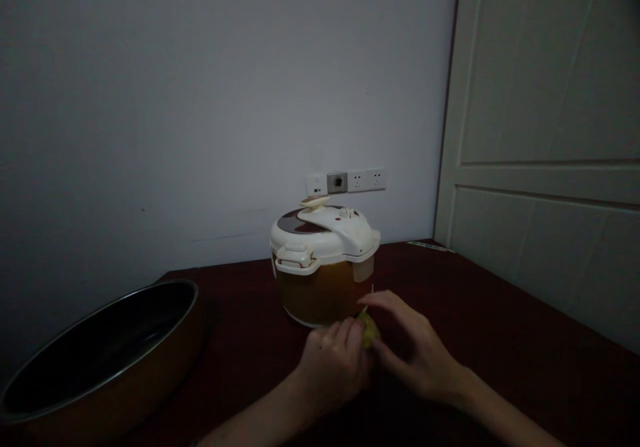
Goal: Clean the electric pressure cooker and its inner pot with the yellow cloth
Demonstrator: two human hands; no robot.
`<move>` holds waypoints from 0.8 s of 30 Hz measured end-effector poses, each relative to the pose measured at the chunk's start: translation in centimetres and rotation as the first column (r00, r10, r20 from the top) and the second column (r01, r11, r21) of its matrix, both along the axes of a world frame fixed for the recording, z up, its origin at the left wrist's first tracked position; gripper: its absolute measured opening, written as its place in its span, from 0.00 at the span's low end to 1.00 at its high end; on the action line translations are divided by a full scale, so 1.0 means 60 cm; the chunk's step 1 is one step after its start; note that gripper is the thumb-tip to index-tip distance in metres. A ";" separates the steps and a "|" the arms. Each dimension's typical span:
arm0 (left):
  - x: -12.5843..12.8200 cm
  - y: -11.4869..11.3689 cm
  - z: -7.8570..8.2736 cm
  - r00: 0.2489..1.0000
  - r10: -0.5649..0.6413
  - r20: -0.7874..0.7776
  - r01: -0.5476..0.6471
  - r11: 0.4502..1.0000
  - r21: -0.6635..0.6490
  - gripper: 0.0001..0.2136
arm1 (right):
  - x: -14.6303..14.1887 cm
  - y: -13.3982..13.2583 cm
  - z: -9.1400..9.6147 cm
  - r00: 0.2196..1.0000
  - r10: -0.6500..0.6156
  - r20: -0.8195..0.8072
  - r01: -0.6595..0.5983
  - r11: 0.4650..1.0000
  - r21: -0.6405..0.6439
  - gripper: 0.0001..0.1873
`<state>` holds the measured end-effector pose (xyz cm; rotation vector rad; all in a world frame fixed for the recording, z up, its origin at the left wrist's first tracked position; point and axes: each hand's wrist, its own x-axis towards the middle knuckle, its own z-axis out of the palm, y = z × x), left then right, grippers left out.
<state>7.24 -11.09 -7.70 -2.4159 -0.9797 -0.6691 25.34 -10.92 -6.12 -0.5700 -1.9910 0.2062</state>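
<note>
My left hand is closed around a small yellow-green thing with a thin pale tip at its top; its kind is too dim to make out. Most of it is hidden behind my left fingers. To its right, my right hand has thumb and fingers apart, with the thumb tip at the thing's lower edge; whether it touches cannot be seen. Just beyond both hands stands an electric pressure cooker, white-lidded with a golden-brown body, its lid on.
A large dark-lined pan with a brown outside rests at the left front of the dark red table. Sockets sit on the wall behind the cooker. A pale panelled door borders the table's right side.
</note>
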 end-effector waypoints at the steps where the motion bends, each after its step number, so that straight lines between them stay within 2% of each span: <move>1: 0.006 -0.005 0.015 0.998 -0.032 0.049 0.034 0.999 -0.036 0.12 | 0.000 -0.001 0.008 1.000 0.016 -0.010 -0.017 0.996 -0.089 0.26; 3: 0.015 -0.009 0.045 0.988 -0.062 0.138 0.069 0.997 -0.045 0.11 | -0.004 -0.001 0.016 0.993 0.070 -0.096 -0.095 0.952 -0.290 0.30; 5: 0.019 -0.006 0.074 0.977 -0.067 0.204 0.074 0.997 -0.023 0.10 | -0.012 0.003 0.021 0.969 0.087 -0.231 -0.179 0.890 -0.419 0.28; 7: 0.013 0.000 0.105 0.962 -0.106 0.252 0.110 0.994 -0.001 0.09 | -0.016 0.009 0.027 0.954 0.045 -0.296 -0.183 0.869 -0.459 0.26; 9: -0.004 0.009 0.138 0.928 -0.190 0.321 0.189 0.981 0.034 0.07 | -0.015 0.018 0.038 0.968 -0.025 -0.252 -0.093 0.891 -0.445 0.21; 11: -0.031 0.022 0.172 0.861 -0.248 0.444 0.227 0.969 0.099 0.07 | -0.014 0.029 0.054 0.984 -0.097 -0.147 0.041 0.938 -0.343 0.14; 13: -0.062 0.040 0.201 0.780 -0.195 0.594 0.105 0.977 0.183 0.08 | -0.017 0.043 0.070 0.984 -0.172 -0.052 0.164 0.978 -0.132 0.11; 14: -0.078 0.051 0.211 0.755 -0.154 0.637 0.030 0.979 0.201 0.08 | -0.023 0.050 0.077 0.976 -0.217 -0.011 0.217 0.976 -0.006 0.11; 16: -0.102 0.075 0.222 0.735 -0.062 0.676 -0.089 0.978 0.186 0.09 | -0.043 0.066 0.085 0.939 -0.339 0.066 0.314 0.918 0.243 0.13; 19: -0.120 0.106 0.219 0.752 0.159 0.639 -0.269 0.960 0.077 0.09 | -0.082 0.089 0.086 0.843 -0.524 0.120 0.401 0.762 0.509 0.13; 20: -0.123 0.114 0.215 0.752 0.249 0.610 -0.336 0.942 0.030 0.09 | -0.093 0.094 0.084 0.819 -0.562 0.116 0.415 0.720 0.557 0.12; 22: -0.126 0.126 0.209 0.742 0.396 0.541 -0.423 0.903 -0.082 0.10 | -0.103 0.102 0.078 0.795 -0.599 0.094 0.433 0.669 0.604 0.11; 24: -0.129 0.135 0.206 0.759 0.442 0.477 -0.394 0.896 -0.203 0.11 | -0.096 0.105 0.072 0.783 -0.617 0.083 0.444 0.647 0.620 0.11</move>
